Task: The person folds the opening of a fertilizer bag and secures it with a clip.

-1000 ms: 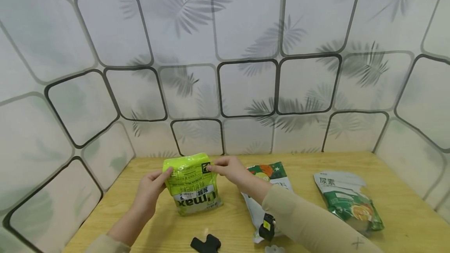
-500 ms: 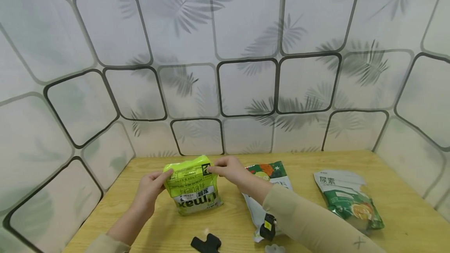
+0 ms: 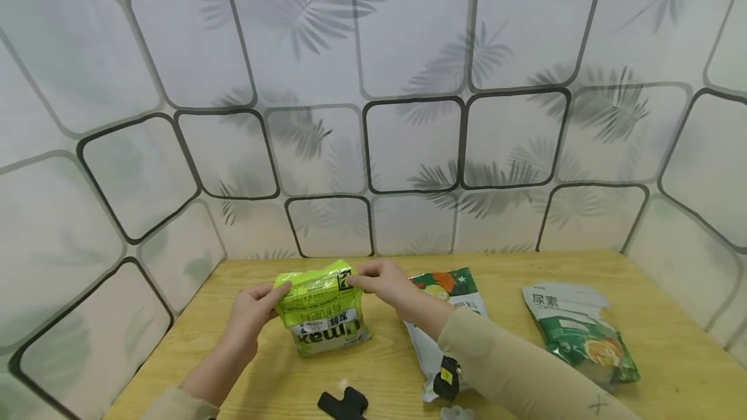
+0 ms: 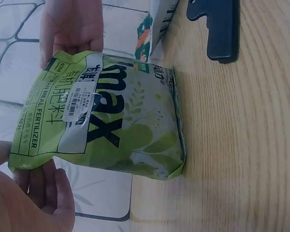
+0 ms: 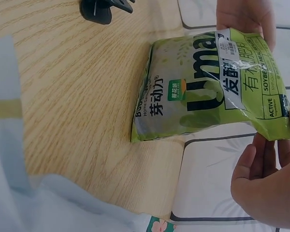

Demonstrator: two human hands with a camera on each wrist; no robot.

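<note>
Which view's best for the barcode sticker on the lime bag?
Left wrist: the sticker looks largest there, bars visible, though the fine print is blurred. Right wrist also shows it, but smaller and harder to read. Head shows the lime bag, but the sticker is too small to make out.

Up high, the head camera looks forward and down over the bench (image 3: 391,381) to the far patterned backdrop (image 3: 411,148). Closer in, both wrist views lie sideways, one beside the left hand (image 4: 31,198), one beside the right hand (image 5: 266,188), sharing the green bag (image 4: 104,116)'s lettered front!
</note>
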